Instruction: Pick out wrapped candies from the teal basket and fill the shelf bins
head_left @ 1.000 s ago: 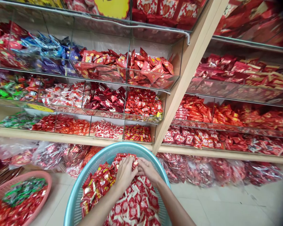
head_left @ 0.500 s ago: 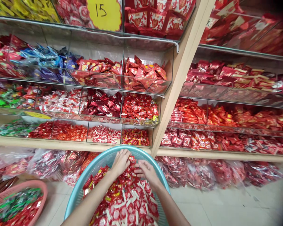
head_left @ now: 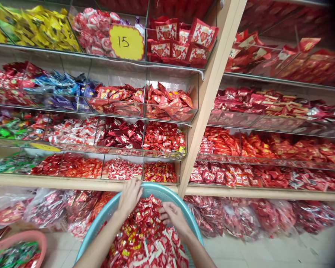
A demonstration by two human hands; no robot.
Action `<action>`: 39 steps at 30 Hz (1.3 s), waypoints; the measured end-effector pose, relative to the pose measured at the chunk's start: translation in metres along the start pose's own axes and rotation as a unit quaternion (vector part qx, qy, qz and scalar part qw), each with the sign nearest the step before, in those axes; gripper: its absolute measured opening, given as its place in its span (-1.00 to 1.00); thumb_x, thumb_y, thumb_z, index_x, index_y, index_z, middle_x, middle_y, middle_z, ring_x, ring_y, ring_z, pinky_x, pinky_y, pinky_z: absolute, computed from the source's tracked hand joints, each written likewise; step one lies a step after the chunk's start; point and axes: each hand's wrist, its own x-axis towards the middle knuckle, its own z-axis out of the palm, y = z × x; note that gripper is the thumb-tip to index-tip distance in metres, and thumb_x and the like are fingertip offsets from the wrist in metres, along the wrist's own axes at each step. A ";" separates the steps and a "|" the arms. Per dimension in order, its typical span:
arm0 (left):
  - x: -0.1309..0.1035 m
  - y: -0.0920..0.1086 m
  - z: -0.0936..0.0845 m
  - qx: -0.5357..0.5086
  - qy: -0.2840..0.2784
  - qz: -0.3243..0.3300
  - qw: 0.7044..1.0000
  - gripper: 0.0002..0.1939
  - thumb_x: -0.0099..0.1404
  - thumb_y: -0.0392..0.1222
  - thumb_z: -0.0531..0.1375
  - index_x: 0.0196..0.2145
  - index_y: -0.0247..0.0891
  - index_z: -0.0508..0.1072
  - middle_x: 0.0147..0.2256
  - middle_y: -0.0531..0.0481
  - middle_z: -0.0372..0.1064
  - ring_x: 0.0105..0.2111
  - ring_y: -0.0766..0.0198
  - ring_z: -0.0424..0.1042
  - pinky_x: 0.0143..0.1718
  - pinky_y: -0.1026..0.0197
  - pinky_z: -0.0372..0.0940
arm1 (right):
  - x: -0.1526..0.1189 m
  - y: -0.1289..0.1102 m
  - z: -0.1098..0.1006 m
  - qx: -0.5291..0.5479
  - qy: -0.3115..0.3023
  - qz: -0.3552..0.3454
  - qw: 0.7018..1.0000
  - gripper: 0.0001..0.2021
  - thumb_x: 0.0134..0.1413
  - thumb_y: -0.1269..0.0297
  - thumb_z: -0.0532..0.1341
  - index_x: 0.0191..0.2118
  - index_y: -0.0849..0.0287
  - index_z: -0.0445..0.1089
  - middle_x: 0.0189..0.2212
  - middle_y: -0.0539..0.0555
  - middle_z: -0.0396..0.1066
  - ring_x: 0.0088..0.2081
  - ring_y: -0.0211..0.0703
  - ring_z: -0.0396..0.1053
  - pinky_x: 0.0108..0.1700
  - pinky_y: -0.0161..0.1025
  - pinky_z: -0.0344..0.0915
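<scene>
A teal plastic basket (head_left: 181, 203) holds a heap of wrapped candies. Small shiny red candies (head_left: 147, 216) fill its far and left side, while red candies with white wrapper ends (head_left: 162, 251) lie nearer to me. My left hand (head_left: 130, 197) is at the basket's far left rim, its fingers stretched toward the shelf edge and nothing visible in them. Inside the basket, my right hand (head_left: 173, 216) hovers at the right edge of the red candies, fingers loosely curved and apart; its palm side is partly hidden.
Ahead rise shelves with clear bins of wrapped candies (head_left: 159, 172), split by a slanting wooden upright (head_left: 197, 149). A yellow price card (head_left: 127, 42) reads 15. Plastic bags of candy (head_left: 240, 219) line the floor below. A pink basket (head_left: 41, 242) stands at lower left.
My left hand has moved from over the candies up and left to the rim. My right hand stays near the candies. The view has tilted up slightly.
</scene>
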 end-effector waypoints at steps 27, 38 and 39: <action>0.012 -0.033 0.010 -0.103 -0.194 -0.069 0.973 -0.50 0.25 0.15 -0.14 -0.04 -0.07 0.39 -0.05 -0.05 0.38 -0.03 0.09 0.32 0.00 0.08 0.14 | -0.035 -0.013 -0.089 -0.556 0.096 -0.088 0.821 -0.57 0.00 0.26 0.05 0.05 0.07 0.28 -0.17 0.14 0.44 -0.09 -0.03 0.36 -0.10 -0.24 0.22; -0.003 -0.032 0.012 -0.052 -0.159 -0.067 0.984 -0.46 0.29 0.12 -0.24 0.02 -0.09 0.33 -0.11 -0.12 0.41 -0.08 0.05 0.36 -0.07 0.01 0.19 | 0.036 -0.246 0.030 -0.670 0.081 -0.374 0.636 -0.58 0.11 0.29 0.09 0.11 0.16 0.14 -0.08 0.18 0.27 -0.11 -0.05 0.32 -0.12 -0.21 0.19; -0.003 -0.032 0.013 -0.050 -0.158 -0.064 0.984 -0.46 0.29 0.11 -0.24 0.02 -0.09 0.33 -0.11 -0.12 0.41 -0.08 0.05 0.36 -0.07 0.01 0.19 | 0.048 -0.257 0.039 -0.695 0.092 -0.361 0.615 -0.52 0.08 0.30 0.13 0.14 0.18 0.10 -0.05 0.21 0.23 -0.12 -0.04 0.33 -0.14 -0.20 0.20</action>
